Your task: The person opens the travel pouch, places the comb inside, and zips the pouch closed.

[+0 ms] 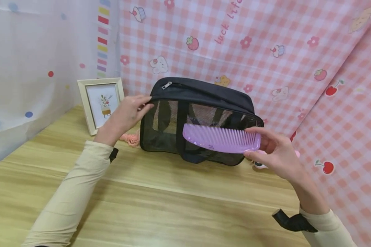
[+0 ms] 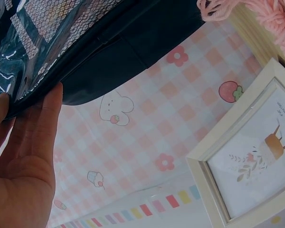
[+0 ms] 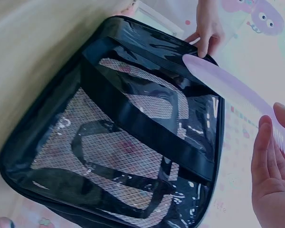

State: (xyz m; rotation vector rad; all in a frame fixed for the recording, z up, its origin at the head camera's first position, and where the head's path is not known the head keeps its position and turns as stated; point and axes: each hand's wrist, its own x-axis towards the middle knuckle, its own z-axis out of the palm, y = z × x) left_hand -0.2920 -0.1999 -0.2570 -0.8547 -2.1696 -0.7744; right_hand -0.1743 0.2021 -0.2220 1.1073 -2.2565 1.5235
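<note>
A black bag (image 1: 164, 137) with clear panels, mesh and a dark strap stands upright on the table. My left hand (image 1: 128, 111) pinches its upper left edge between thumb and fingers; the left wrist view shows the fingers (image 2: 50, 111) behind that edge. In my right hand (image 1: 278, 154) is a purple comb (image 1: 219, 139), held by its right end with the teeth upward. The comb is in front of the bag's clear panel in the head view. A zipper pull (image 1: 167, 85) lies at the left of the bag's top.
A cream picture frame (image 1: 91, 120) stands left of the bag. Pink yarn (image 1: 131, 139) lies between the frame and the bag. A small white and pink object (image 1: 260, 165) is partly hidden behind my right hand. Patterned cloth (image 1: 198, 68) hangs behind the wooden table (image 1: 160, 199).
</note>
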